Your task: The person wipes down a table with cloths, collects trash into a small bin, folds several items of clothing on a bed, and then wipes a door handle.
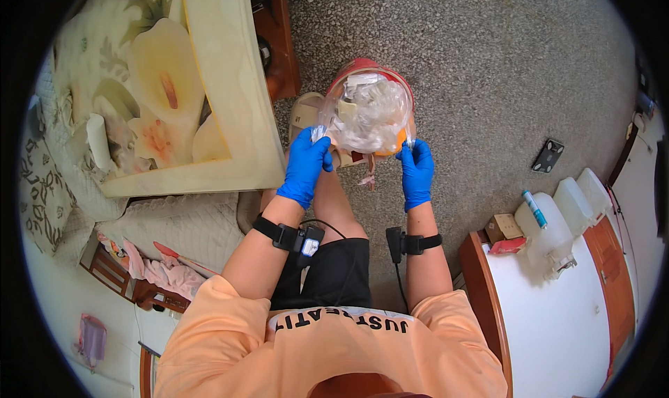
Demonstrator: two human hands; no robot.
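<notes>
A red bin [360, 63] stands on the floor in front of me, lined with a clear plastic bag [327, 110]. Crumpled clear plastic and pale scraps [373, 105] fill its top, and something orange [393, 144] shows at the near side. My left hand [306, 163], in a blue glove, pinches the bag's edge at the left. On the right, my right hand [418, 171], gloved alike, grips the opposite edge of the bag between thumb and fingers. A pinkish strip [370, 176] hangs below the near rim.
At the left is a table with a flower-patterned cover [219, 84], bearing a white roll [98, 142]. A slipper [304, 113] sits by the bin. To the right are a black scale [548, 155] and a white-topped cabinet [549, 304] with translucent plastic containers [549, 228].
</notes>
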